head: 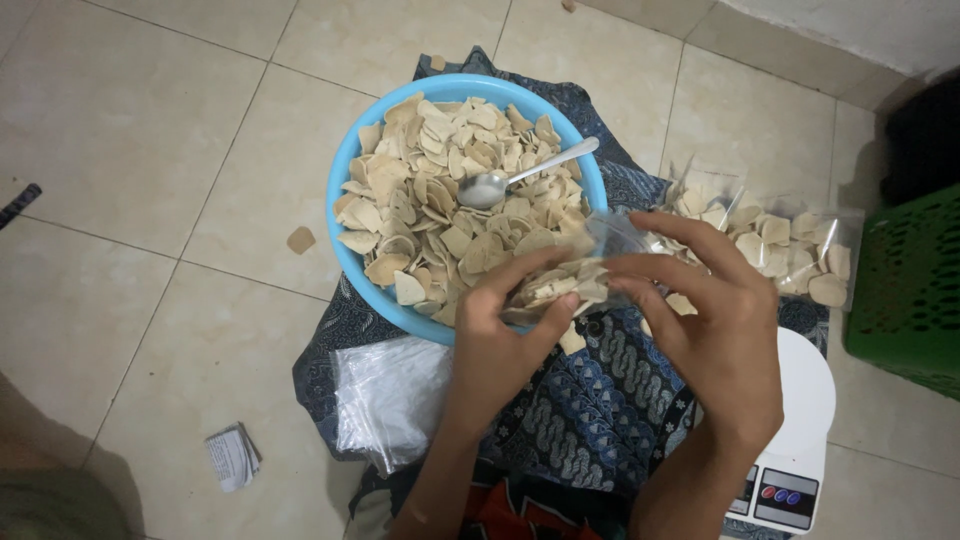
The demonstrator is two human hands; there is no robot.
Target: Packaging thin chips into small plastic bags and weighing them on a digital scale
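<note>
1. Head view: the left hand point(495, 345) and right hand point(715, 320) both close their grip on a small clear bag point(565, 280) of pale chips, just at the blue basin's point(345, 180) five o'clock rim.
2. The bag's long axis runs from eight to two o'clock, its open end towards two.
3. A spoon point(520, 178) lies in the basin, its handle pointing to two o'clock.
4. Filled bags point(780, 245) lie at three o'clock and a white scale point(800, 440) at five.

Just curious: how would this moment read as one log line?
left hand: holds chip bag | right hand: pinches bag top | blue bowl: chips, spoon | scale: beside
</note>
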